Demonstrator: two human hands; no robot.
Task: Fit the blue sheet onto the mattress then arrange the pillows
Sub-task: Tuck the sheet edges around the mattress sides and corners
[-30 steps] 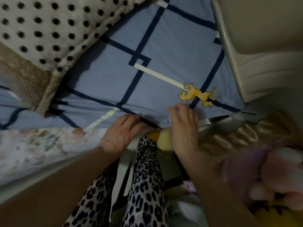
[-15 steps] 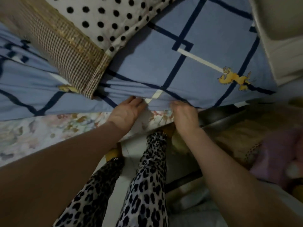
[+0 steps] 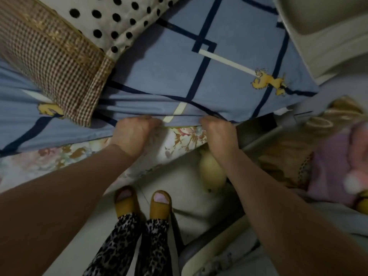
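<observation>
The blue sheet (image 3: 229, 42) with dark blue lines and yellow cartoon figures covers the top of the mattress (image 3: 59, 158), whose floral side shows below the sheet's edge. My left hand (image 3: 133, 134) and my right hand (image 3: 219, 134) each grip that near edge in a fist, a short way apart, and the fabric bunches into folds between and left of them. A polka-dot pillow (image 3: 111, 14) with a brown checked band lies on the sheet at the upper left.
A cream headboard or bed frame (image 3: 322, 32) rises at the upper right. Soft toys and purple fabric (image 3: 334, 156) are piled at the right. My feet in yellow slippers (image 3: 143, 202) stand on the pale floor beside the bed.
Both hands have closed from flat fingers into fists on the sheet's edge, and the fabric has gathered into folds. The view has pulled back, showing my feet.
</observation>
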